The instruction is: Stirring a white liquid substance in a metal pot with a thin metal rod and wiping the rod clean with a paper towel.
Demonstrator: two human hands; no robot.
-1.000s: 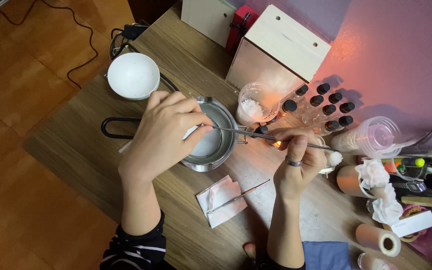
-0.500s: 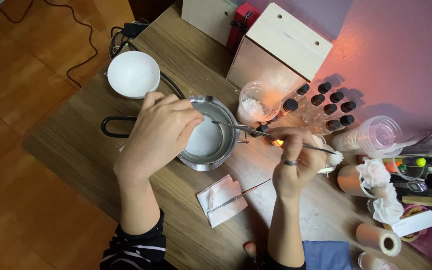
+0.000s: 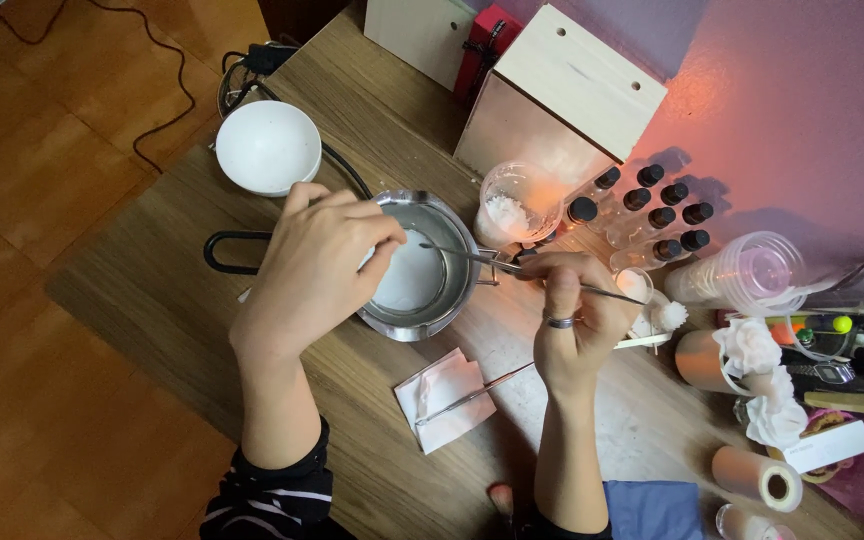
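Our right hand [image 3: 580,322], pinching the tweezers [image 3: 512,265], has drawn back slightly; their tip now reaches the pan [image 3: 422,265] at centre frame, where our left hand [image 3: 317,265] pinches something white.

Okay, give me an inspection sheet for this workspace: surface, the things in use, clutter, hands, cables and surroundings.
Surface: wooden table, whitish smears near the front edge.
Things in use: steel pot holding pale contents; thin metal tool reaching over it.
Clutter: white bowl, folded tissue with a second metal pick, plastic cup, dark-capped bottles, tape rolls, wooden box.
Hands: left hand over the pot's left side; right hand pinches the tool in its fingers.
Cables: black cord on the floor, more behind the bowl.
Surroundings: wood floor, purple wall.
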